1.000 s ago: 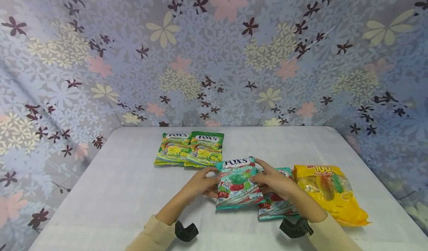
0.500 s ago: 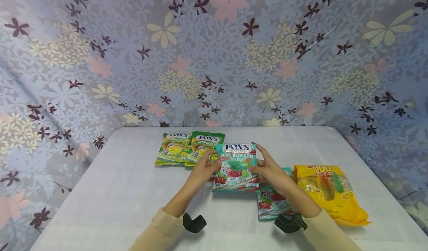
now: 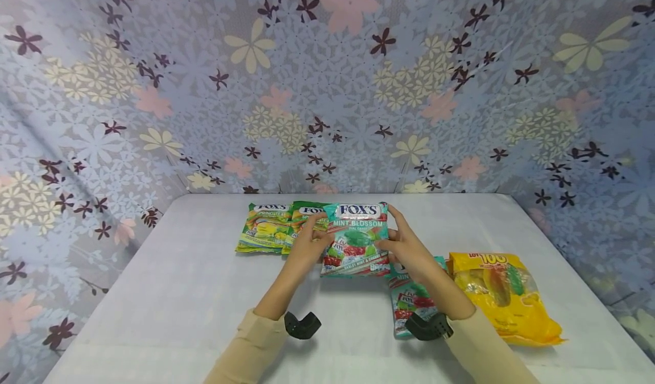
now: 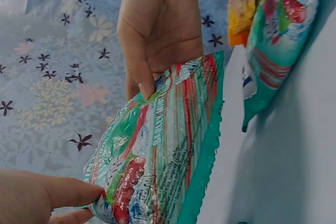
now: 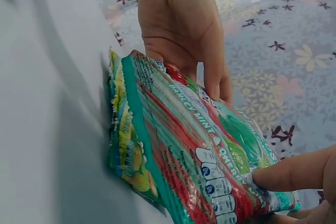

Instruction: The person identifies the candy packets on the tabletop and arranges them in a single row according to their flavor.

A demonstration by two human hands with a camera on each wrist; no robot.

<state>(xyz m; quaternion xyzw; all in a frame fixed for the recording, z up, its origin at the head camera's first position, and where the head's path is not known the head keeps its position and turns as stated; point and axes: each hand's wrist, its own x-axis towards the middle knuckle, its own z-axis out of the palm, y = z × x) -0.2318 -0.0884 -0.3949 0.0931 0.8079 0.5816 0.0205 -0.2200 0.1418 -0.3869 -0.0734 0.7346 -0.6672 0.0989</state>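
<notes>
A teal Fox's Mint Blossom candy bag [image 3: 355,244] is held upright between both hands above the table. My left hand [image 3: 308,244] grips its left edge, thumb on the front and fingers behind. On the right edge my right hand [image 3: 409,253] does the same; its thumb [image 5: 289,174] presses the printed front in the right wrist view. The held bag overlaps one of two green Spring Tea candy bags [image 3: 266,230] lying at the back. A second Mint Blossom bag [image 3: 409,304] lies under my right forearm, partly hidden by it.
To the right lies a yellow Lot 100 gummy bag [image 3: 501,293], close beside the second mint bag. The white table [image 3: 204,304] ends at a floral cloth [image 3: 327,88] behind and at both sides. A black wrist mount [image 3: 302,325] hangs under each forearm.
Both hands have carried the Mint Blossom bag up and away from me, slightly left, so it now overlaps the right Spring Tea bag. The other bags have stayed put.
</notes>
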